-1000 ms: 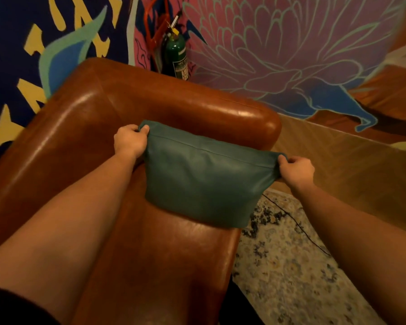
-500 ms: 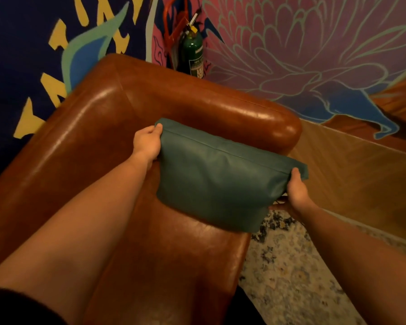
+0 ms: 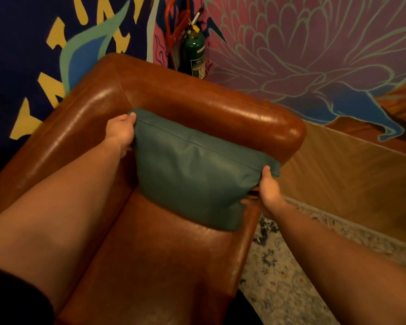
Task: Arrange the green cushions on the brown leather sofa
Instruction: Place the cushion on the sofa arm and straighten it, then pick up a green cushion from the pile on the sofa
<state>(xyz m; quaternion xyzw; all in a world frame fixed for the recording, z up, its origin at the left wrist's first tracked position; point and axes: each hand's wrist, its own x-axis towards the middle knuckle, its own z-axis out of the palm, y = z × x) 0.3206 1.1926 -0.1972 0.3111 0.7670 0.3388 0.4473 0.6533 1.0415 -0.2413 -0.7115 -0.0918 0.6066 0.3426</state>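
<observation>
One green cushion stands on the seat of one brown sofa, leaning on the far armrest. Two hands hold it — the left hand grips its top left corner, and the right hand grips its right corner. One green fire bottle stands far behind the sofa. One rug lies on the right.

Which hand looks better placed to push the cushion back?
Probably the right hand: it grips the green leather cushion lower, at its overhanging corner. The left hand only pinches the top corner.
</observation>
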